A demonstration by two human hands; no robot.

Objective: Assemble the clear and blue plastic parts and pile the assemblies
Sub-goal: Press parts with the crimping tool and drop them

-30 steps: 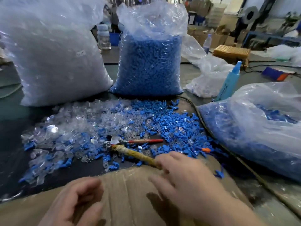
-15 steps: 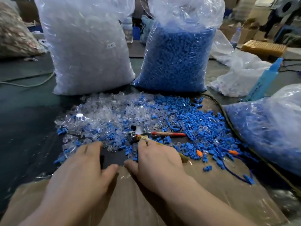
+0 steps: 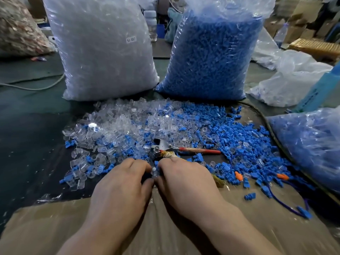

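Drawn together since half second ago: left hand and right hand, both curled now, pinching small clear plastic part at near edge of loose pile of clear and blue plastic parts. Probably light, stiff, slippery; better pinched by sides, not ends.

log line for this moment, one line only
stage: assembling | left hand and right hand: pinching small clear plastic part | loose clear and blue plastic parts pile: ahead | red-handled metal pliers: lying in pile

Two hands, two upright bags, one pliers
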